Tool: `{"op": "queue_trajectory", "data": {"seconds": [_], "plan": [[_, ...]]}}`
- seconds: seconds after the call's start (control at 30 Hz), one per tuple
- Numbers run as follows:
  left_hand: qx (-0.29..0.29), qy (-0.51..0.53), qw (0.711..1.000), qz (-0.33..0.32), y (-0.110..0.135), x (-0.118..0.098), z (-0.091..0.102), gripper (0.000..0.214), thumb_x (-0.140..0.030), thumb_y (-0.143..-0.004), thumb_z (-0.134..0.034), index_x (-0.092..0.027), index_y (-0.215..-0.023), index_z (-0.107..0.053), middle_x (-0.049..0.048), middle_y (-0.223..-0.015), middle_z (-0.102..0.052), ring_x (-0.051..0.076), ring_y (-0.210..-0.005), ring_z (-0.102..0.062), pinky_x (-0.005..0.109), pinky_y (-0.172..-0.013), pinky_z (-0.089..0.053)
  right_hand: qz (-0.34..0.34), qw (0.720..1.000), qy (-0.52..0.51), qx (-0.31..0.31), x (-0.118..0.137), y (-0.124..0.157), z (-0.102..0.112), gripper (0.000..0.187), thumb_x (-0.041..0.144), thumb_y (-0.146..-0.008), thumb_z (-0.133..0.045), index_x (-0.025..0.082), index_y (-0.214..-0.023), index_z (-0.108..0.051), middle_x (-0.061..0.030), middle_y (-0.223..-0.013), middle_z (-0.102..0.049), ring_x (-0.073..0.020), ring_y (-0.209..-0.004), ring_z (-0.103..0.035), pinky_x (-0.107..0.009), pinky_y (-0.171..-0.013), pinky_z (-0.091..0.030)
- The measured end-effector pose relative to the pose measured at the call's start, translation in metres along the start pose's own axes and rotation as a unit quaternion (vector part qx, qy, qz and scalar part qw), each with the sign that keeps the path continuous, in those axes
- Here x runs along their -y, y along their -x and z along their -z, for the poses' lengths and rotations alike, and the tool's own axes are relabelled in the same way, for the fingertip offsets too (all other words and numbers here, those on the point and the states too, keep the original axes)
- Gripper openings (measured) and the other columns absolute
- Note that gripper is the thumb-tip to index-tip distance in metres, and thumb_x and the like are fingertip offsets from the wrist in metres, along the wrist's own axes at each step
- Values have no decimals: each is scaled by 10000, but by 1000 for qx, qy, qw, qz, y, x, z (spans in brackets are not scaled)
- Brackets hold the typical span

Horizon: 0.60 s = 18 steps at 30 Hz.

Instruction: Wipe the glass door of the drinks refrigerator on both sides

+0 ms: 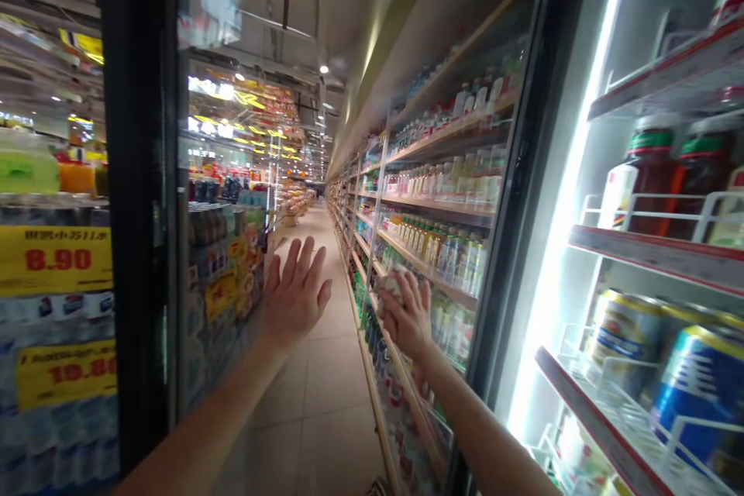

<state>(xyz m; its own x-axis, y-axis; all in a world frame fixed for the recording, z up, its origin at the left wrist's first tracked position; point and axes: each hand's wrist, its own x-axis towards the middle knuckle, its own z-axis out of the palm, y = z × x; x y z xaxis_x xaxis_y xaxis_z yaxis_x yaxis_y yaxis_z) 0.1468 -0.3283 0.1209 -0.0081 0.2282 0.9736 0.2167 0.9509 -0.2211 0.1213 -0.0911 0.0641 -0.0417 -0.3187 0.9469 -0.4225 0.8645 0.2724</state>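
A glass cooler door [342,418] in a black frame stands in front of me. Through it, or mirrored in it, show an aisle and shelves of bottles. My left hand [295,291] is spread with its palm towards the pane and holds nothing; it seems to rest on the glass. To its right, my right hand [411,310] presses a crumpled whitish cloth [393,287] towards the same pane. Its fingers bend over the cloth and hide part of it.
On the right, lit cooler shelves [663,260] carry dark red bottles [648,178] and drink cans [697,380] behind wire guards. The black door frame [139,209] runs upright at left. Beyond it are stacked drinks with yellow price signs [58,258].
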Motion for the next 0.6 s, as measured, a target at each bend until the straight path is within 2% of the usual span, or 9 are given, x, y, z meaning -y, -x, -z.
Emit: {"op": "queue_trajectory", "data": {"seconds": [0.07,0.13,0.17,0.2,0.27,0.37,0.43,0.5,0.6], "plan": [[-2,3,1000,2,0,0,1,613,-287,-867,-483,-167,-1424,-259,129,-1449,-320,228,-1390,-167,438,-1135,-117,-102,994,32,-34,-28,10,6,422,219,-842,-435,270,-1254,-509,-79,-1489,-276,-281,-1354,-275,-565,-1069,-220],[-4,11,1000,4,0,-1,1,615,-276,-865,-485,-170,-1426,-257,127,-1445,-331,226,-1390,-162,436,-1137,-115,-240,965,61,-84,-46,15,10,454,220,-866,-378,221,-1315,-444,-138,-1491,-248,-307,-1356,-263,-613,-1028,-250],[-4,17,1000,5,0,-1,1,614,-272,-864,-485,-172,-1426,-257,126,-1443,-334,225,-1390,-164,436,-1138,-116,-283,952,66,-99,-47,14,9,468,222,-874,-357,202,-1337,-418,-161,-1491,-237,-319,-1361,-245,-631,-1014,-255],[-4,22,1000,5,0,-1,0,613,-271,-864,-485,-176,-1425,-258,124,-1443,-334,225,-1389,-169,435,-1138,-117,-297,947,62,-105,-40,12,8,473,221,-878,-344,190,-1346,-407,-172,-1490,-230,-328,-1368,-226,-639,-1009,-255],[-4,28,1000,9,0,-2,0,611,-281,-864,-486,-183,-1424,-263,121,-1447,-326,226,-1387,-179,436,-1137,-116,-244,966,32,-80,-7,4,1,468,209,-874,-349,192,-1335,-427,-164,-1488,-237,-327,-1381,-189,-620,-1029,-243],[5,30,999,12,1,-1,0,610,-291,-861,-491,-181,-1420,-273,126,-1453,-312,230,-1387,-183,436,-1136,-110,-53,998,-25,-6,62,-7,-13,442,227,-840,-463,267,-1279,-490,-94,-1438,-359,-286,-1375,-220,-534,-1087,-209],[14,28,999,9,1,0,1,603,-287,-860,-492,-174,-1415,-285,132,-1453,-314,232,-1389,-179,437,-1133,-114,55,997,-48,13,91,-7,-21,394,267,-826,-514,337,-1213,-533,-25,-1376,-450,-234,-1359,-263,-488,-1121,-144],[17,27,999,3,2,1,2,588,-285,-862,-490,-169,-1407,-301,136,-1448,-324,229,-1391,-171,435,-1131,-121,75,996,-46,18,91,-1,-22,372,280,-813,-537,357,-1176,-554,-5,-1345,-484,-214,-1348,-281,-475,-1127,-118],[10,25,1000,-4,1,1,4,560,-278,-868,-486,-169,-1394,-326,133,-1437,-349,216,-1392,-159,426,-1133,-125,1,1000,3,0,41,15,-13,395,229,-812,-504,300,-1198,-549,-61,-1381,-439,-253,-1351,-274,-532,-1092,-174]]}}
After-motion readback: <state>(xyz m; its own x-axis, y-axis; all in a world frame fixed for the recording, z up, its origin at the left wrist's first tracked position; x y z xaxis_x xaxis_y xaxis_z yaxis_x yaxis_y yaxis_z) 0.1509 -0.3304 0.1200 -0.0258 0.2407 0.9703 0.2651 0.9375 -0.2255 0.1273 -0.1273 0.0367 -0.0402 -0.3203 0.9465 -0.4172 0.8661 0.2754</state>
